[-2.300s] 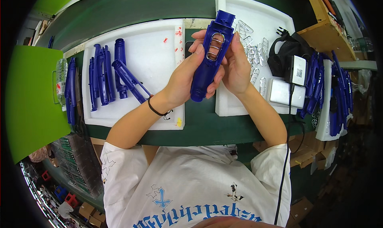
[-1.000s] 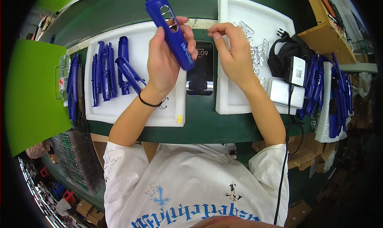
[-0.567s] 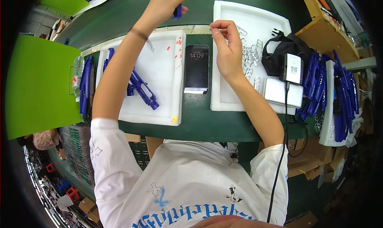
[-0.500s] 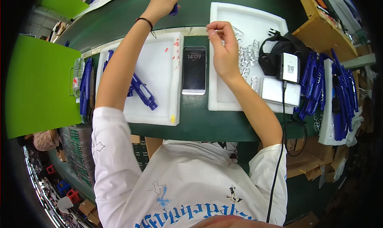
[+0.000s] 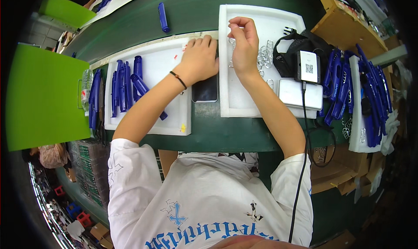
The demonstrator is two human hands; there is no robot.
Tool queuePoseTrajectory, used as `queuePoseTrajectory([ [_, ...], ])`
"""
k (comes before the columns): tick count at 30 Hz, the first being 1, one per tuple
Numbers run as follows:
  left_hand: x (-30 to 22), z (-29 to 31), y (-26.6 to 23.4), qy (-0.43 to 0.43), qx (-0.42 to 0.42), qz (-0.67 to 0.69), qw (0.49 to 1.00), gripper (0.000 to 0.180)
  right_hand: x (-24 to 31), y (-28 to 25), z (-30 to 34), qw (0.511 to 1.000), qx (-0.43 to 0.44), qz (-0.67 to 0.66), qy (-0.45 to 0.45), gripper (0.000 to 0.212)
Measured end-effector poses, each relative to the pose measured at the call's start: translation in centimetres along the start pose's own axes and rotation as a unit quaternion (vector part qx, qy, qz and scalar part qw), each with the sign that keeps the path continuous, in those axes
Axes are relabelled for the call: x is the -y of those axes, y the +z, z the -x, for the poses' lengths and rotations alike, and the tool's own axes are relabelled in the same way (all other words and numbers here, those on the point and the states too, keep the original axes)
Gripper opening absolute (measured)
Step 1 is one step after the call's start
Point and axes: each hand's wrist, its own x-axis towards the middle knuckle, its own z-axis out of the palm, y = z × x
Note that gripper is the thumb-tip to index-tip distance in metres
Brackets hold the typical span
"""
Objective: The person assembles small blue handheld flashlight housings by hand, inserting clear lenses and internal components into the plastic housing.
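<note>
My left hand (image 5: 199,61) is open, palm down, with its fingers stretched over the right edge of the left white foam tray (image 5: 186,114). It covers the upper part of a phone (image 5: 205,91). Several blue plastic tubular parts (image 5: 123,85) lie in that tray, some partly hidden by my left forearm. One more blue part (image 5: 163,17) rests alone on the green table beyond the trays. My right hand (image 5: 245,50) hangs over the right foam tray (image 5: 230,105), thumb and fingers pinched together; what they hold, if anything, is hidden. Bent metal wire clips (image 5: 264,57) lie beside it.
A white box (image 5: 300,93), a black strap (image 5: 300,48) and a white device (image 5: 309,67) with a black cable sit on the right tray. More blue parts are heaped at far right, near a wooden shelf (image 5: 348,31). A green panel (image 5: 48,96) stands at left.
My left hand has let go of a blue part on the far table and come back right and nearer, over the phone. My right hand has barely moved, still pinched.
</note>
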Motion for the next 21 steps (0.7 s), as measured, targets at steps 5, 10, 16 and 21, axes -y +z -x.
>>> queuePoseTrajectory([
  [5, 0.1, 1.6, 2.9, 0.015, -0.074, -0.008, 0.997, 0.052, -0.5, 0.4, 0.3, 0.999, 0.020, 0.025, -0.025, 0.012],
  [10, -0.7, 0.8, 3.9, -0.096, 0.078, 0.140, 0.982, 0.078, -0.2, -0.7, 0.4, 0.998, 0.011, 0.047, -0.029, 0.013],
  [16, -0.3, 0.9, 3.6, -0.108, 0.093, 0.186, 0.972, 0.081, -0.3, -0.4, 0.7, 0.999, 0.026, 0.044, -0.012, 0.012],
  [21, -0.9, 0.9, 3.1, -0.125, 0.096, 0.186, 0.970, 0.081, -0.2, -0.3, 0.6, 0.999, 0.020, 0.040, -0.021, 0.012],
])
